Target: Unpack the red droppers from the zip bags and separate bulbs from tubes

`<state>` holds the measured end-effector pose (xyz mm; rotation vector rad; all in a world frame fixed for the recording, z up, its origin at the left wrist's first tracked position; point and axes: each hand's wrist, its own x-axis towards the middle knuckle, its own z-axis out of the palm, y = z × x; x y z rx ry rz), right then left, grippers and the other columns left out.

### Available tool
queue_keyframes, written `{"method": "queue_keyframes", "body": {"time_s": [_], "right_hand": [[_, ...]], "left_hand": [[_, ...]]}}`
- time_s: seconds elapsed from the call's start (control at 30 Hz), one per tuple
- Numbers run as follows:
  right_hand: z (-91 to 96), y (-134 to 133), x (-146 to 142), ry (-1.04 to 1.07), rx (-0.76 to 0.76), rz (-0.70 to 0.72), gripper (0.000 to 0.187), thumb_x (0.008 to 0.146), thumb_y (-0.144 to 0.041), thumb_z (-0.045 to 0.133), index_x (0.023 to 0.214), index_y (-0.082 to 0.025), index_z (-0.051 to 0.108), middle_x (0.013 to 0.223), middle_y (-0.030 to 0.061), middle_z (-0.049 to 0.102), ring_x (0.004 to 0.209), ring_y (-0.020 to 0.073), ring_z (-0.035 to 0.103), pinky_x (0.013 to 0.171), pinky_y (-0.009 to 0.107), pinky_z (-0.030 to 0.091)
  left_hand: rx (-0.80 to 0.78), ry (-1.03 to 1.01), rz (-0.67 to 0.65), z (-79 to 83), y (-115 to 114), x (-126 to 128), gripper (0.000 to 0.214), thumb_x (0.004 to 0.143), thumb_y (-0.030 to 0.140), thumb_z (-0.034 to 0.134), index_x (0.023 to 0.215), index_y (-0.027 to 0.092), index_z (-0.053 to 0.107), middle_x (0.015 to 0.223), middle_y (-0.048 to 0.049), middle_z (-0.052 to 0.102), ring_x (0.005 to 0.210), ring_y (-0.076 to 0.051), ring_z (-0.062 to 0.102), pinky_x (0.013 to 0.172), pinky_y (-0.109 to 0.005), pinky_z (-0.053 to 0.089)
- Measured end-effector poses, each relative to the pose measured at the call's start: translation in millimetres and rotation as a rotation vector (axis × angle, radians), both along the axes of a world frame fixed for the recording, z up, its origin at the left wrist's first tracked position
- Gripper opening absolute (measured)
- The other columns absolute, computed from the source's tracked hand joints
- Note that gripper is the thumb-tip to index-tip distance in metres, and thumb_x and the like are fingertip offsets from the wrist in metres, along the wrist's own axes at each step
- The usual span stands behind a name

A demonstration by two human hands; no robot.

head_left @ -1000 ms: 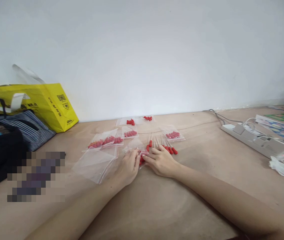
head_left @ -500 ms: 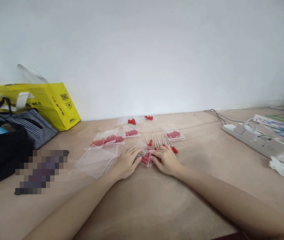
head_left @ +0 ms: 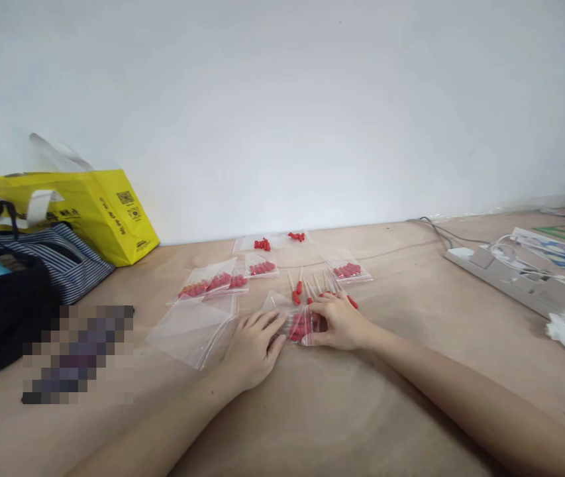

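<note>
A small clear zip bag [head_left: 300, 327] of red-bulbed droppers lies on the table between my hands. My left hand [head_left: 256, 344] rests with outstretched fingers against the bag's left end. At the right end, the thumb and fingers of my right hand [head_left: 342, 322] close around the bag's zip edge. Several loose droppers [head_left: 297, 291], thin clear stems with red bulbs, are spread just behind the bag, some partly hidden by my right hand. Flat clear bags [head_left: 187, 328] lie left of my left hand.
Filled dropper bags [head_left: 218, 281] lie behind to the left, another bag [head_left: 346, 268] behind to the right. Small red bulbs [head_left: 262, 245] lie near the wall. A yellow bag [head_left: 123, 218] and striped pouch [head_left: 76, 258] stand left; a power strip [head_left: 501, 278] with cables lies right.
My right hand has shifted to the bag's right edge, its thumb now at the near corner. More of the red bulbs in the bag shows. The camera view has moved slightly.
</note>
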<state>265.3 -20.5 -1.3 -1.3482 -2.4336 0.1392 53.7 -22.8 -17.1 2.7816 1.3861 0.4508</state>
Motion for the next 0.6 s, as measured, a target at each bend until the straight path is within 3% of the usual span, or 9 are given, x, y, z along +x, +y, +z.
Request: {"method": "queue_keyframes", "body": {"time_s": [0.33, 0.6], "right_hand": [[-0.9, -4.0, -9.0, 0.032, 0.035, 0.011, 0.026, 0.075, -0.037, 0.058, 0.092, -0.018, 0.054, 0.099, 0.008, 0.053, 0.089, 0.0195, 0.05, 0.073, 0.033, 0.033], [1.2, 2.5, -16.0, 0.08, -0.034, 0.006, 0.028, 0.071, -0.038, 0.062, 0.089, -0.017, 0.057, 0.09, 0.008, 0.055, 0.083, 0.02, 0.051, 0.071, 0.031, 0.035]], "left_hand": [[0.032, -0.045, 0.011, 2.8, 1.2, -1.0, 0.034, 0.084, 0.029, 0.039, 0.115, 0.022, 0.052, 0.114, -0.0048, 0.058, 0.101, -0.022, 0.05, 0.086, -0.04, 0.039], [0.053, -0.038, 0.05, 0.6, 3.0, -2.6, 0.033, 0.085, 0.029, 0.038, 0.113, 0.021, 0.053, 0.11, -0.0045, 0.06, 0.097, -0.022, 0.051, 0.084, -0.041, 0.041]]}}
